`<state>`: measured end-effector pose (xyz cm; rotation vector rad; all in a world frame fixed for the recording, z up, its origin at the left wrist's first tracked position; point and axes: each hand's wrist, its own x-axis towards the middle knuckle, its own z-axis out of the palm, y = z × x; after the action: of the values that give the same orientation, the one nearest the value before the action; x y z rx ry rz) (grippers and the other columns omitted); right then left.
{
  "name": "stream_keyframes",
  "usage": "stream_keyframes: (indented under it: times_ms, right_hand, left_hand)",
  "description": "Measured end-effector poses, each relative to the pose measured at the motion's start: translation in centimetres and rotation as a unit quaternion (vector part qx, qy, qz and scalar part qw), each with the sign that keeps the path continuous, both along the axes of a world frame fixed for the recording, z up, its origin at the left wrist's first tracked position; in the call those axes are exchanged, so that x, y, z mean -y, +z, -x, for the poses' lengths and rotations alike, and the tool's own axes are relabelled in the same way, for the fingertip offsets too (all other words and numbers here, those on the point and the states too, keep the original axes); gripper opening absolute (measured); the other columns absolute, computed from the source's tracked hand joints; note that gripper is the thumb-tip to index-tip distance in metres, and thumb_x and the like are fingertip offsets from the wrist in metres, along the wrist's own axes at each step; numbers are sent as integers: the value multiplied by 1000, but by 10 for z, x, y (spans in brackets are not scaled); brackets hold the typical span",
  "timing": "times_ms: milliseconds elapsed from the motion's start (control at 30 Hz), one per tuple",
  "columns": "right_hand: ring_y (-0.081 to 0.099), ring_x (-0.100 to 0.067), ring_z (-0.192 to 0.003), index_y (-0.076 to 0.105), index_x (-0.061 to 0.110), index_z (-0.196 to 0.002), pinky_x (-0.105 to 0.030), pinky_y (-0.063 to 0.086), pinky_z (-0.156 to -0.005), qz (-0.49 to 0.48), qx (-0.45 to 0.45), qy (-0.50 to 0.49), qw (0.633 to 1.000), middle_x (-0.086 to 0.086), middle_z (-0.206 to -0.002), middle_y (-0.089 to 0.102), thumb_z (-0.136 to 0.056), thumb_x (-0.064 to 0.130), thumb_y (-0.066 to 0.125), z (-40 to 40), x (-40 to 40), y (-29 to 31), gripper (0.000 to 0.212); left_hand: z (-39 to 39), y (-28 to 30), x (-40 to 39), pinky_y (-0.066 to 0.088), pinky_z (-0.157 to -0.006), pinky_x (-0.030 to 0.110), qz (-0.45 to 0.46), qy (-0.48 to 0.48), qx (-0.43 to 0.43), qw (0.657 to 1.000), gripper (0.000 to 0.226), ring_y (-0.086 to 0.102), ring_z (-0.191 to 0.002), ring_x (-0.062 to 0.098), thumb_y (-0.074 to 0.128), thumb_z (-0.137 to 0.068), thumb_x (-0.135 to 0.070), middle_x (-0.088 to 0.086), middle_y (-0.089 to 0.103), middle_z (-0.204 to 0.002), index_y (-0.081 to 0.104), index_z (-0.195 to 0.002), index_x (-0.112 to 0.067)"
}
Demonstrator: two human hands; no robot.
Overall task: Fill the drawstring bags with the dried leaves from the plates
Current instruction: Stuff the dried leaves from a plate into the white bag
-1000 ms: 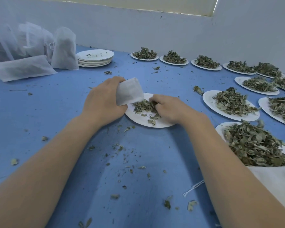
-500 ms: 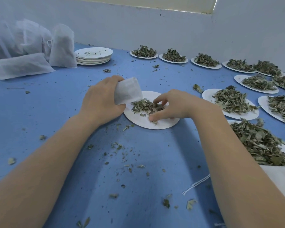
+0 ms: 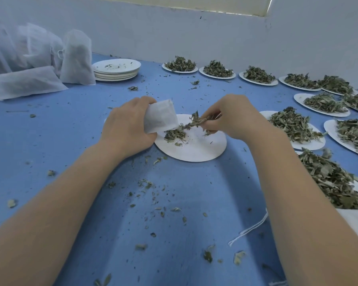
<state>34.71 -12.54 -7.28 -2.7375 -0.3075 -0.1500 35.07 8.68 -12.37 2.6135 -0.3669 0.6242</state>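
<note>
My left hand [image 3: 126, 125] grips a small white drawstring bag [image 3: 160, 116], its mouth tilted down toward a white plate [image 3: 196, 149] in the middle of the blue table. A small heap of dried leaves [image 3: 174, 134] lies on the plate just under the bag's mouth. Raised a little above the plate, my right hand [image 3: 234, 116] pinches a bunch of dried leaves [image 3: 196, 120] whose tips point at the bag's mouth.
Filled white bags [image 3: 77, 56] and a flat one [image 3: 23, 82] sit at the back left beside a stack of empty plates [image 3: 116, 69]. Several plates heaped with leaves [image 3: 293, 126] line the back and right. Crumbs and a loose white string [image 3: 248, 229] lie in front.
My right hand gathered leaves on the plate, then lifted a pinched bunch off it and brought it toward the bag's mouth. The left hand and bag stayed almost still.
</note>
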Motion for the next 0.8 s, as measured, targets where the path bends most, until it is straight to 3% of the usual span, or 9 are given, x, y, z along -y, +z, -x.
stream_keyframes:
  times_ms: [133, 233, 367, 567, 667, 800]
  right_hand:
    - [64, -16, -81, 73, 21, -99, -2, 37, -53, 32, 42, 28, 998, -1, -84, 71, -88, 19, 62, 4, -6, 15, 16]
    - [53, -8, -71, 72, 23, -105, 2, 34, -54, 59, 47, 56, 996, 5, -76, 60, -88, 20, 63, 7, -16, 19, 20]
    - [48, -6, -74, 71, 26, -107, 1, 32, -57, 69, 66, 82, 992, 7, -80, 57, -88, 20, 61, 9, -28, 18, 21]
    - [48, -15, -67, 72, 12, -93, -17, 38, -57, -3, 71, 107, 992, -9, -86, 69, -84, 14, 62, 13, -37, 12, 14]
    - [63, -13, -80, 73, 17, -101, -25, 50, -77, -118, 27, 118, 986, -2, -90, 72, -82, 12, 66, 18, -37, 14, 22]
    - [66, -17, -98, 71, 23, -106, -38, 50, -91, -174, -51, 153, 971, 3, -97, 73, -83, 7, 62, 22, -30, 18, 31]
  left_hand:
    - [-2, 0, 0, 38, -86, 40, -39, -2, 10, 999, 55, 53, -100, 32, 70, -72, -22, 7, 58, -114, 50, -123, -16]
    - [-1, 1, 1, 38, -87, 42, -65, -6, 23, 998, 59, 54, -100, 34, 72, -70, -25, 9, 58, -114, 50, -123, -15]
    - [1, 2, 5, 38, -85, 42, -79, -23, 37, 996, 56, 54, -99, 34, 71, -68, -22, 9, 60, -111, 52, -121, -13]
    - [6, 3, 13, 39, -80, 36, 10, -50, 19, 999, 61, 54, -98, 31, 73, -64, -16, 8, 60, -111, 52, -122, -14]
    - [5, 2, 12, 42, -78, 33, 61, -50, 2, 997, 63, 54, -98, 26, 73, -65, -20, 3, 60, -112, 51, -123, -18]
    - [3, 1, 10, 40, -75, 29, 83, -53, -1, 995, 60, 54, -94, 19, 74, -66, -22, -2, 60, -110, 51, -122, -21]
